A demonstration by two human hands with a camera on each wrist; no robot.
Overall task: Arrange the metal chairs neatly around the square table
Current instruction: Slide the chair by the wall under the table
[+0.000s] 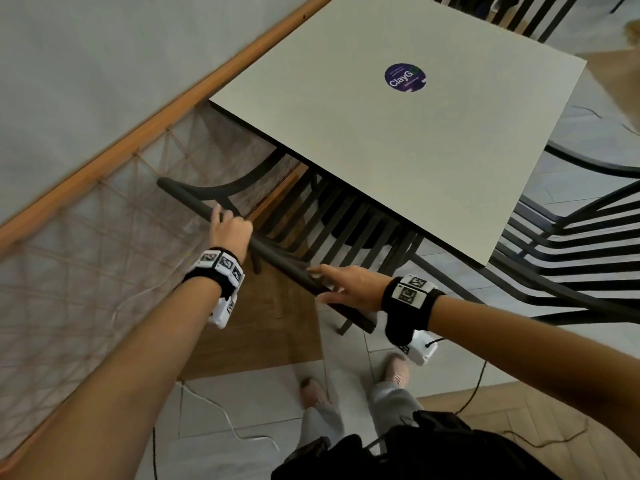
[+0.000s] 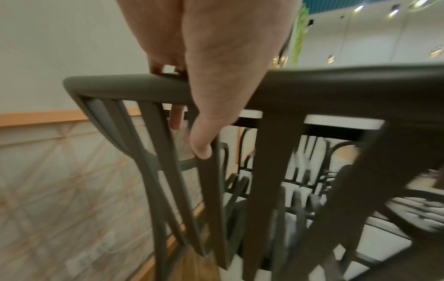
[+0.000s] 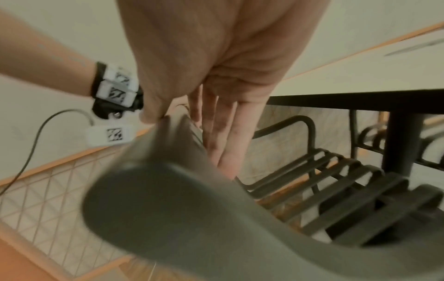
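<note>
A dark metal slatted chair [image 1: 284, 265] stands at the near side of the square pale table [image 1: 381, 133], its seat partly under the tabletop. My left hand [image 1: 230, 230] grips the chair's top rail [image 2: 120, 87], fingers curled over the back and thumb down on a slat. My right hand [image 1: 346, 287] lies on the same rail further right, fingers [image 3: 223, 136] straight along the rail's far side and thumb touching the near side. A second dark chair [image 1: 571, 244] sits at the table's right side. A third chair [image 1: 519, 12] shows at the far edge.
A wall with an orange wooden rail and rope netting [image 1: 104, 237] runs close on the left. Thin cables [image 1: 221, 410] trail over the tiled floor near my feet [image 1: 394, 368]. The table's black leg [image 3: 403, 133] stands behind the chair seat.
</note>
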